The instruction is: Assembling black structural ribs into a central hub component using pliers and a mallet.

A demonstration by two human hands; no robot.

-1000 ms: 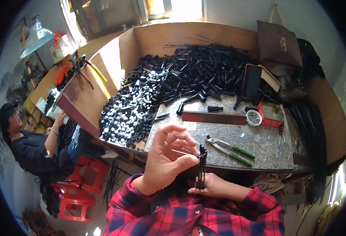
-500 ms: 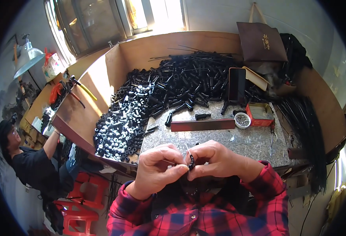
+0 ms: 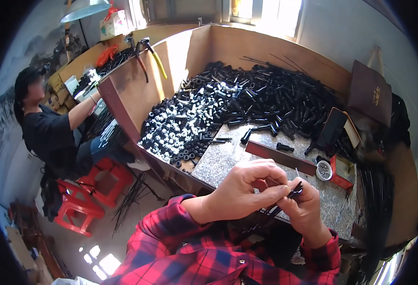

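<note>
Black rod [image 3: 292, 194] pinched between my left hand [image 3: 247, 190] and right hand [image 3: 306, 209], both pressed together, above stone worktop [image 3: 228, 159]; black parts heap [image 3: 247, 104] behind.

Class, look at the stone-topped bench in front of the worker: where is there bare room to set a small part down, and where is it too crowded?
Bare speckled stone top lies between the dark red bar and the near edge, above the left hand. Another bare strip lies right of the right hand, below the red box. The back is crowded with the pile of black parts.
</note>
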